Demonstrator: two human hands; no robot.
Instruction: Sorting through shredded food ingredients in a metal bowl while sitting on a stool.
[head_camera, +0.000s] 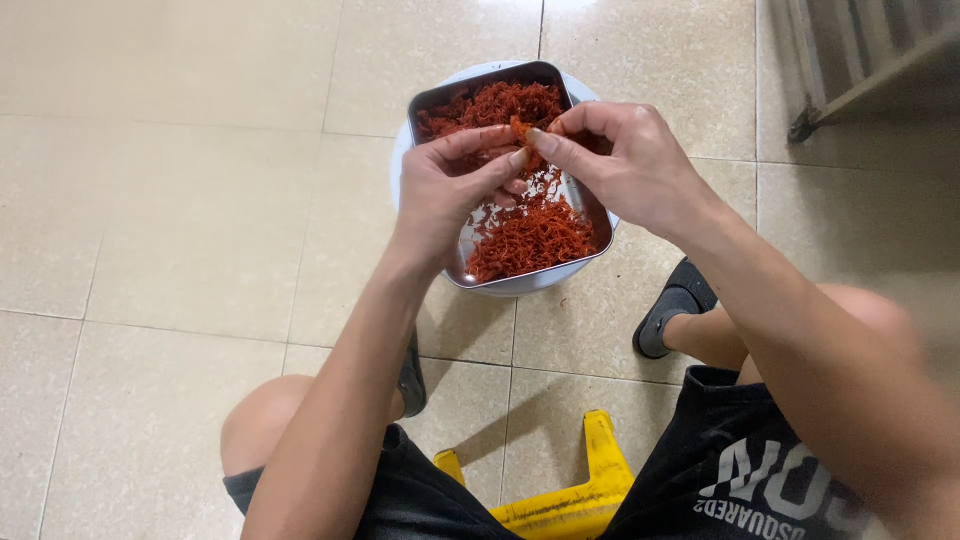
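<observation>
A small clump of red-orange shreds (521, 131) is pinched between the fingertips of both hands, above the middle of a rectangular metal tray (432, 100). The left hand (447, 190) grasps the clump from the near side, thumb and forefinger closed on it, the remaining fingers curled beneath. The right hand (622, 160) grasps it from the far right side, forefinger and thumb meeting the left fingertips, the other fingers bent over the tray's right edge.

The tray holds more of the same shredded red material (530, 240), heaped at the far end and at the near end, with bare metal showing thinly between the heaps. The tray rests on a round white container (520, 285), whose rim shows beyond the tray's corners; the container stands on a floor of pale beige tiles (180, 200).

Nearer the camera, the person's bare knees flank a yellow stool (580, 495); dark shorts and two grey slippers (668, 310) are visible. A metal frame (860, 70) occupies the upper right corner.
</observation>
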